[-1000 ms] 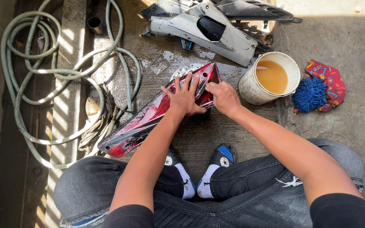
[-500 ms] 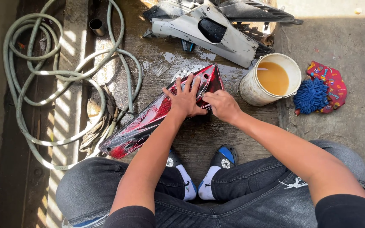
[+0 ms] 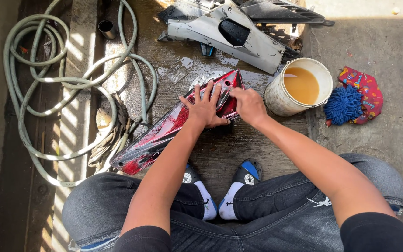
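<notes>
Head view, looking down past bent knees in grey jeans [image 3: 276, 205] — the person squats over a wet concrete floor [image 3: 220, 154]. A long red panel [image 3: 164, 133], glossy and wet, lies slantwise on the floor in front of the shoes [image 3: 246, 175], its wide end up near the bucket [image 3: 299, 86], its narrow tip down by the left knee. The left hand [image 3: 204, 106] lies flat on the wide end, fingers spread, pressing rather than clasping. The right hand [image 3: 249, 105] is curled over the panel's right edge, fingers closed against it; whether it holds anything beneath I cannot tell. The white bucket of amber liquid stands just beside that hand. Right of the bucket lie a blue mop-head [image 3: 343, 103] and a red cloth [image 3: 367, 91], touching. Grey panels [image 3: 229, 30] rest further off — a hose [image 3: 66, 84] coils at left.
</notes>
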